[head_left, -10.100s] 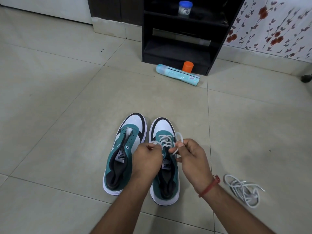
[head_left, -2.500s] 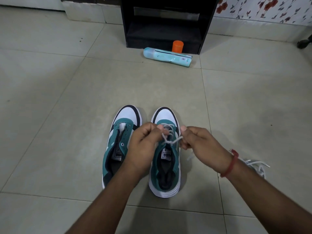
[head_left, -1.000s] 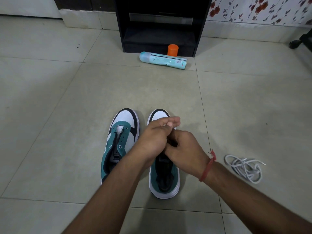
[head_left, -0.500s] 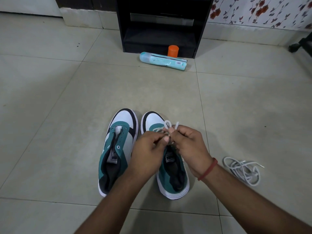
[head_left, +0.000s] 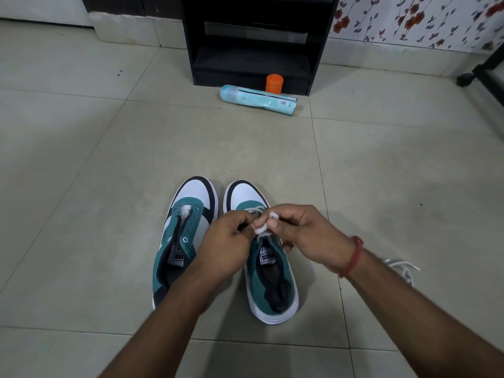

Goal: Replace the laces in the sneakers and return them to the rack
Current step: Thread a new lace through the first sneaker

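Two teal, white and black low-top sneakers stand side by side on the pale tiled floor at lower centre of the frame: the unlaced sneaker on the left, the sneaker threaded with a white lace just right of it. Above the latter meet the left hand and right hand. A loose bundle of white lace lies at right, behind the right forearm. At upper centre stands a black open-shelved rack; in front of it lie a light-blue plastic bottle and an orange cylindrical cap.
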